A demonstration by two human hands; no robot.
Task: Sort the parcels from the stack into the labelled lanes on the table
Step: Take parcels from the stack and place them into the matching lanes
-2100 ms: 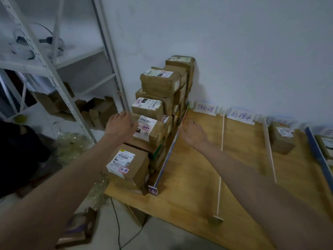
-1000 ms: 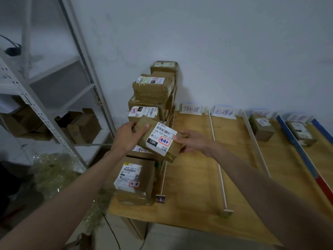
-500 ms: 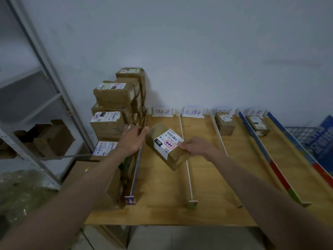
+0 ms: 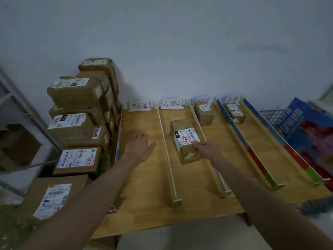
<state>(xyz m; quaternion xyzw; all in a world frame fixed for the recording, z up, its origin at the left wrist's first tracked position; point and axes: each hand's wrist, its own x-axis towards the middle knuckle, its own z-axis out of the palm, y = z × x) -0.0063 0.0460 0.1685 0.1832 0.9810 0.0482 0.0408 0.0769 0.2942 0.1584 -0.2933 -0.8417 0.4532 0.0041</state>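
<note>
A brown parcel (image 4: 182,131) with a white label and red stamp lies lengthwise in the second lane of the wooden table (image 4: 144,195). My right hand (image 4: 207,150) grips its near right corner. My left hand (image 4: 138,147) hovers with relaxed fingers over the first lane and holds nothing. The stack of brown parcels (image 4: 79,112) stands at the table's left end against the wall. Handwritten paper signs, the first lane's sign (image 4: 139,105) and the second lane's sign (image 4: 172,104), stand at the lanes' far ends.
A parcel (image 4: 204,114) sits in the third lane and another parcel (image 4: 234,112) in the fourth. Thin white dividers (image 4: 166,152) and a blue coloured rail (image 4: 241,141) separate lanes. A blue printed box (image 4: 310,129) lies right of the table. A metal shelf (image 4: 21,105) stands at left.
Both hands took the parcel off the stack and carried it right. It now lies in the second lane, held by my right hand alone; my left hand has let go.
</note>
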